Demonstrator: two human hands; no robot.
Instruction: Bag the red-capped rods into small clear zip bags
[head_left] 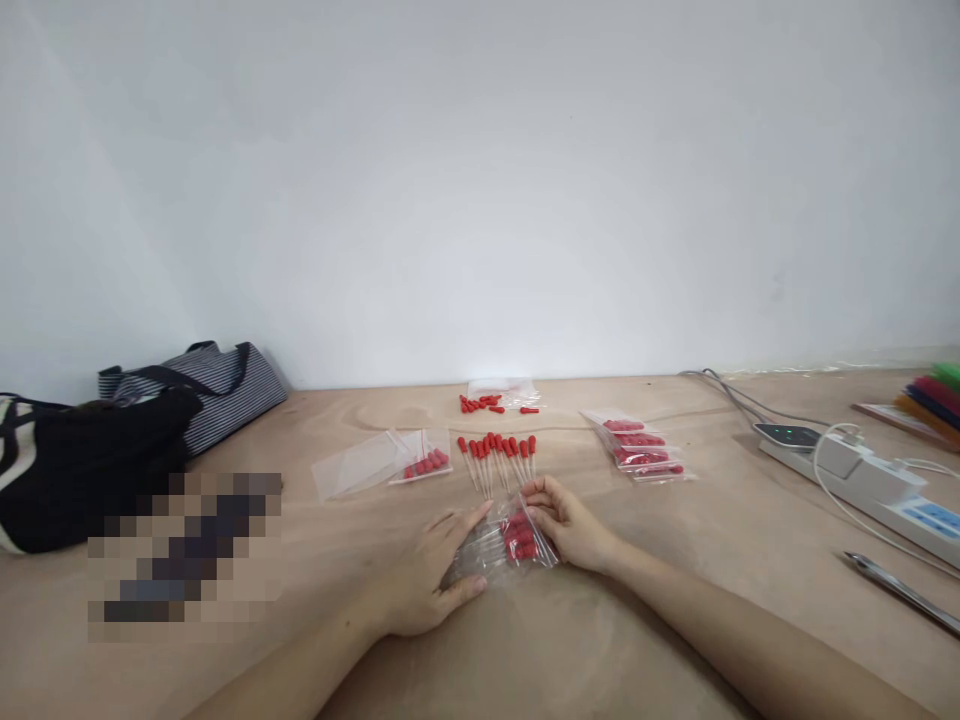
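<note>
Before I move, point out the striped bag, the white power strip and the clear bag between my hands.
Striped bag (244,402), head view, striped side.
White power strip (932,516), head view, blue label.
Clear bag (520,541), head view, over red bulbs inside.

The table (750,520) bears red bulbs (472,404) near its far edge, droppers (499,452) nearer its middle, and filled packets (645,455) toward its right. A striped bag (240,395) sits far left; a power strip (892,500) lies rightward.

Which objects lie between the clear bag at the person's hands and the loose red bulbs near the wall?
A fanned-out group of red-topped droppers lies there, as the head view shows.
</note>
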